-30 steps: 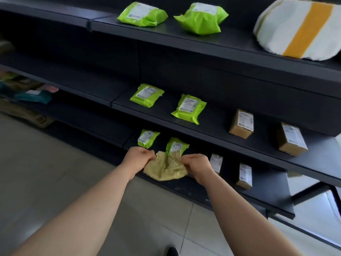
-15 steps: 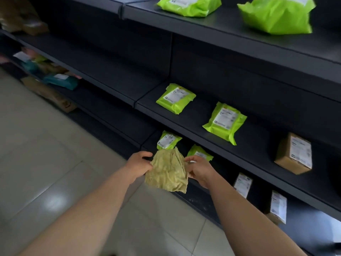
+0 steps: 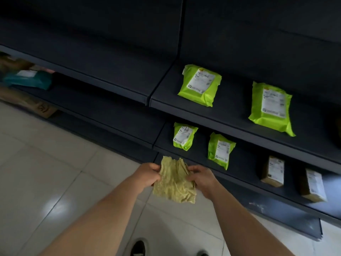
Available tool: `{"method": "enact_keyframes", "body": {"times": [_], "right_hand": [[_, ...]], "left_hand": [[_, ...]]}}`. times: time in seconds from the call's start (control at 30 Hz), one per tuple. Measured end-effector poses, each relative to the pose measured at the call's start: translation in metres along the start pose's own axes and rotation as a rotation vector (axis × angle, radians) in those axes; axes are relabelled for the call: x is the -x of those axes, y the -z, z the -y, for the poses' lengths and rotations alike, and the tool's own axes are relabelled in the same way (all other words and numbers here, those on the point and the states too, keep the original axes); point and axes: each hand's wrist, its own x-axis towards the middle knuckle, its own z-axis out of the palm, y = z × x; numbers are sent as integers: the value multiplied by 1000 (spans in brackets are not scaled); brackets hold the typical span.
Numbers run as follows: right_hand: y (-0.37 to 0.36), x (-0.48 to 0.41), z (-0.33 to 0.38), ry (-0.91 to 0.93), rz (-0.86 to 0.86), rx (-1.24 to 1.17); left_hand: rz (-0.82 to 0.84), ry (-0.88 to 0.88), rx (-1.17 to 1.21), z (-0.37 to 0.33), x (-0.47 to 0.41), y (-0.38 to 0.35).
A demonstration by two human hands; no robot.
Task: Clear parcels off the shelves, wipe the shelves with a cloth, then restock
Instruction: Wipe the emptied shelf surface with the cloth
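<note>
Yellow-green cloth (image 3: 174, 183), crumpled and textured, held up in the air by both sides. Pinched at its left edge by the left grip (image 3: 147, 175), fingers curled onto the fabric. Pinched at its right edge by the right grip (image 3: 202, 179), thumb and fingers closed on it likewise. Long axis running up and down between the two grips, with the bunched upper end pointing toward the front edge of the lower shelf (image 3: 245, 163) and the wider lower end hanging free toward the person. Held over the pale tiled floor (image 3: 55, 163), in front of that shelf's front edge.

On the lower shelf, near its left corner: two green parcels (image 3: 184, 135), side by side, white labels up, long axes pointing front to back. Further right along the same shelf, two brown boxes (image 3: 273, 171), labels up. On the upper shelf (image 3: 230, 100), two bigger green parcels (image 3: 200, 85), well apart. Far left, a teal parcel (image 3: 27, 80), blurred. At the bottom of the view, a dark shoe (image 3: 138, 247) on the floor.
</note>
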Motion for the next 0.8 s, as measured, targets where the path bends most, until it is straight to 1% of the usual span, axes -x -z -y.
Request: {"method": "enact_keyframes", "body": {"times": [0.13, 0.27, 0.37, 0.47, 0.57, 0.8], "right_hand": [[-26, -45, -45, -49, -123, 20], [-36, -100, -93, -58, -186, 74], [-36, -158, -130, -46, -211, 122], [-34, -221, -169, -8, -258, 164], [-30, -290, -203, 45, -302, 177], [-21, -430, -248, 174, -324, 122]], "left_hand": [[-60, 63, 39, 44, -55, 5], [-78, 94, 35, 89, -113, -9], [-117, 80, 45, 120, -168, -30], [-143, 30, 47, 153, -229, -56], [-130, -40, 30, 183, -297, -81], [-144, -187, -5, 223, -437, -122]]}}
